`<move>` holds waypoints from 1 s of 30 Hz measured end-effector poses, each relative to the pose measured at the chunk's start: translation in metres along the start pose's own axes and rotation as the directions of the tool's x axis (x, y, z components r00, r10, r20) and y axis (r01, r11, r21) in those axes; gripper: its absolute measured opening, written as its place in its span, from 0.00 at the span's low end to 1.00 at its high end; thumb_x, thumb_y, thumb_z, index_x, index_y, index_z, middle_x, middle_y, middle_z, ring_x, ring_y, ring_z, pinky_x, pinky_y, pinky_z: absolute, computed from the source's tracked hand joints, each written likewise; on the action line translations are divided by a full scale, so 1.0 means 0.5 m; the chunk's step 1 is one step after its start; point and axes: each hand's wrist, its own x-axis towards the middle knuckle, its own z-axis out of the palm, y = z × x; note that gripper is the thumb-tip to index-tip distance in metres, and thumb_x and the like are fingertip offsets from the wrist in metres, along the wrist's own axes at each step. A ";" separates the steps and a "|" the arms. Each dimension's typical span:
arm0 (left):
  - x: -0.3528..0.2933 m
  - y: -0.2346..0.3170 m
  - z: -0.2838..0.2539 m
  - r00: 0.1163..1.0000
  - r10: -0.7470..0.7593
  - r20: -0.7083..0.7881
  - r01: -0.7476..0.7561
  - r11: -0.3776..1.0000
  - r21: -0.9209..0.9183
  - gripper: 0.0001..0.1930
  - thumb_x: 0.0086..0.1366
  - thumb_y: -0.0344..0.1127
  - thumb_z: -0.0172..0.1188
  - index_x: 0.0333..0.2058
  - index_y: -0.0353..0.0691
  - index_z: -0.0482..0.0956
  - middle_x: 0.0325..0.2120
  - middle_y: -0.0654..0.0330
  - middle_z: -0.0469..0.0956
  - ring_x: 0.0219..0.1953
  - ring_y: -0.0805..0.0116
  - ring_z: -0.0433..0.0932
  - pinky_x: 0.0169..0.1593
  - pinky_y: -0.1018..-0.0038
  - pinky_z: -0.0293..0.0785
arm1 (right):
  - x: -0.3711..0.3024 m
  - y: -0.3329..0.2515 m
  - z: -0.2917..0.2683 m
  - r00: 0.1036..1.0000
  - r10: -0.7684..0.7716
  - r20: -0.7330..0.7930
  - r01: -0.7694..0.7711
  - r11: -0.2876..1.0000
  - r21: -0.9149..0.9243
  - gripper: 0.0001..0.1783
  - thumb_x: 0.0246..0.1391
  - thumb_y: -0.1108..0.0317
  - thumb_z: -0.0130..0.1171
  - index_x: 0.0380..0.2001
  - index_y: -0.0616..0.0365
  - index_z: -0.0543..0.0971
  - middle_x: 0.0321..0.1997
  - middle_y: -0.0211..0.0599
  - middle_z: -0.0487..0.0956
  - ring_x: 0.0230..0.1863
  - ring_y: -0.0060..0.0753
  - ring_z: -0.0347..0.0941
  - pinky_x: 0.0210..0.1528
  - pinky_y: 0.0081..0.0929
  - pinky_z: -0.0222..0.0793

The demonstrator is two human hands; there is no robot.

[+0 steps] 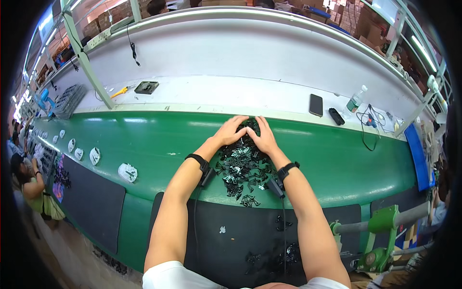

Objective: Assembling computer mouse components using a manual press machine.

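The left hand (230, 133) and right hand (264, 139), loosely cupped, enclose the black parts (239, 163) toward the far edge of the counter (332, 156); low, closed fingers should gather strays best

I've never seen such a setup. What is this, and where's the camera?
There is no robot here, just someone working bare-handed. The picture comes from a wide fisheye camera worn on the head, looking down, so straight edges bend. The left hand and right hand curve around the far end of a pile of small black parts on a green surface; I can't see either gripping one piece. Nearer lies a black mat; beyond, a white ledge bears a phone and a bottle.
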 end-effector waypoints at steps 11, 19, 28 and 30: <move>-0.028 -0.011 -0.011 0.968 -0.239 0.077 0.222 0.957 0.185 0.32 0.71 0.52 0.42 0.69 0.43 0.56 0.69 0.51 0.54 0.73 0.56 0.48 0.72 0.52 0.40 | 0.062 -0.008 0.026 0.958 -0.197 0.206 0.187 0.980 0.068 0.35 0.57 0.47 0.58 0.59 0.61 0.72 0.64 0.50 0.71 0.66 0.47 0.65 0.67 0.36 0.59; -0.125 0.059 -0.024 0.977 -0.166 0.137 0.171 0.985 -0.026 0.30 0.68 0.46 0.47 0.64 0.35 0.62 0.65 0.46 0.61 0.70 0.51 0.54 0.72 0.61 0.48 | -0.048 -0.048 -0.005 0.935 -0.172 0.311 0.105 0.970 0.221 0.33 0.52 0.48 0.62 0.56 0.60 0.75 0.60 0.47 0.74 0.63 0.47 0.68 0.66 0.38 0.61; -0.297 0.146 -0.093 0.922 -0.260 0.287 0.173 0.940 0.294 0.67 0.39 0.76 0.66 0.71 0.44 0.47 0.71 0.47 0.46 0.72 0.43 0.42 0.72 0.47 0.39 | -0.206 -0.137 -0.084 0.861 -0.220 0.460 0.283 0.956 -0.074 0.59 0.35 0.32 0.68 0.68 0.49 0.61 0.72 0.48 0.59 0.73 0.56 0.50 0.72 0.50 0.50; -0.311 0.156 -0.097 0.904 -0.329 0.273 0.203 0.892 0.403 0.73 0.33 0.75 0.70 0.72 0.47 0.40 0.72 0.47 0.40 0.73 0.40 0.38 0.70 0.39 0.37 | -0.231 -0.129 -0.092 0.871 -0.197 0.450 0.303 0.937 -0.176 0.62 0.33 0.30 0.69 0.70 0.46 0.58 0.73 0.48 0.55 0.74 0.59 0.47 0.72 0.54 0.48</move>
